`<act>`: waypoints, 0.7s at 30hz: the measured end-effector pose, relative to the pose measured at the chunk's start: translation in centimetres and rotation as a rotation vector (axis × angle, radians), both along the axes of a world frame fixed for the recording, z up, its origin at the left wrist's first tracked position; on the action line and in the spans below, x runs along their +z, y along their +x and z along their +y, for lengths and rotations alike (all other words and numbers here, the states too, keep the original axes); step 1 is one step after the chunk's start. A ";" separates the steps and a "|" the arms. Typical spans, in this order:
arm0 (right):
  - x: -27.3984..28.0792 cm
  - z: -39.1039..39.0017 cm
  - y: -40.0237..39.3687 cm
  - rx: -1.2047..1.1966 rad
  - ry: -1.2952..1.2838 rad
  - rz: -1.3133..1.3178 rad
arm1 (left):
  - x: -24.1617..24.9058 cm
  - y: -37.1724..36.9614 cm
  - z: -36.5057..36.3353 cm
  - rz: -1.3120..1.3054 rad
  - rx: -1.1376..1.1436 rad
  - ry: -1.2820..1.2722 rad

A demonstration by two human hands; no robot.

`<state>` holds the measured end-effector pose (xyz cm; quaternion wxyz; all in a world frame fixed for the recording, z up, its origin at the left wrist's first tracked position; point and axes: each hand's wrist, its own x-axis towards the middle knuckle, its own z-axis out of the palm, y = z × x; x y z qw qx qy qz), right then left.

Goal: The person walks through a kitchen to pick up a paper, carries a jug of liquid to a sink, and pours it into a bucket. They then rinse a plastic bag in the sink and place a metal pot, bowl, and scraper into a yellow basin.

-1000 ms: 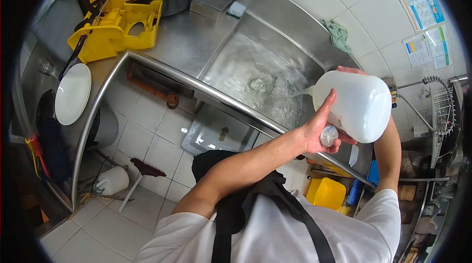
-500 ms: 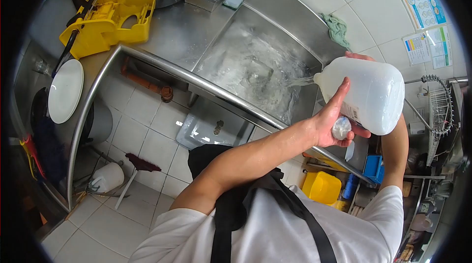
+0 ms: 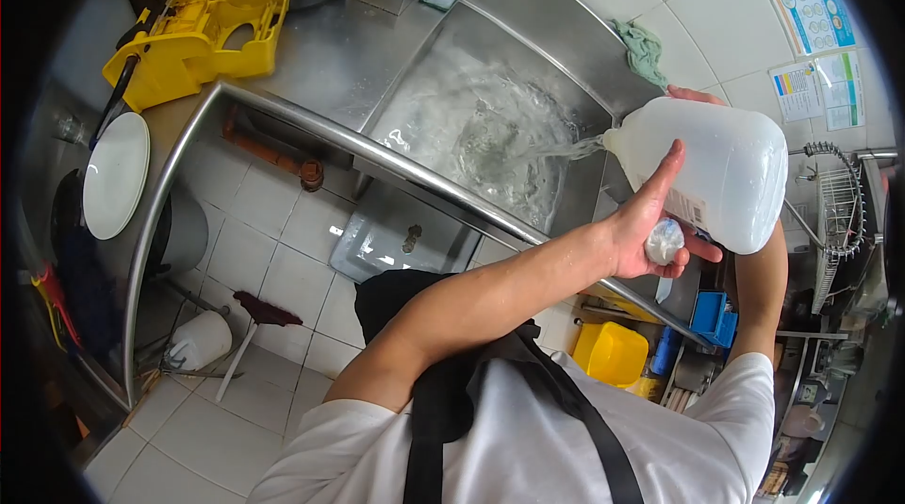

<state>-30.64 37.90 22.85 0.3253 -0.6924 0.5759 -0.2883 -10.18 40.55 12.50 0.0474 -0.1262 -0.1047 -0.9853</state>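
A translucent white jug [image 3: 735,174] is tilted with its mouth to the left, and water streams from it into the sink [image 3: 589,202]. My left hand [image 3: 641,231] is against the jug's near side, thumb raised, lower fingers curled around a small clear round object [image 3: 665,241]. Behind the jug, my right hand [image 3: 695,95] grips it; only part of that hand shows above the top edge, and the rest is hidden. Swirling water [image 3: 490,141] covers the bottom of the sink.
A metal rail [image 3: 368,150] runs along the sink's near side. On the left are a yellow wringer [image 3: 203,37] and a white plate [image 3: 116,176]. A green cloth [image 3: 643,51] hangs at the sink's back edge. Below stand a grey tub [image 3: 401,235] and a yellow container [image 3: 611,354].
The jug and both hands have shifted slightly to the right, and the jug's body has risen a little. Water still pours from its mouth.
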 end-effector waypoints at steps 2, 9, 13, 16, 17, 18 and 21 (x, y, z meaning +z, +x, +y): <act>0.0 -0.2 -0.1 -0.003 -0.004 0.007 | 0.0 0.0 -0.1 0.014 0.001 0.000; 0.0 -0.6 -0.1 -0.022 -0.013 0.034 | 0.2 0.0 0.0 0.011 0.013 0.027; 0.6 -0.4 0.7 -0.042 -0.013 0.067 | 0.4 -0.1 -0.1 0.025 0.012 0.033; 0.9 -0.3 1.5 -0.059 -0.013 0.097 | 0.5 -0.2 -0.2 0.039 0.016 0.035; 1.0 -0.2 1.7 -0.066 -0.013 0.108 | 0.5 -0.2 -0.3 0.039 0.015 0.036; 1.1 -0.2 1.9 -0.070 -0.013 0.119 | 0.5 -0.2 -0.3 0.039 0.015 0.036; 1.3 -0.3 2.5 -0.090 -0.013 0.151 | 0.6 -0.3 -0.4 0.049 0.013 0.034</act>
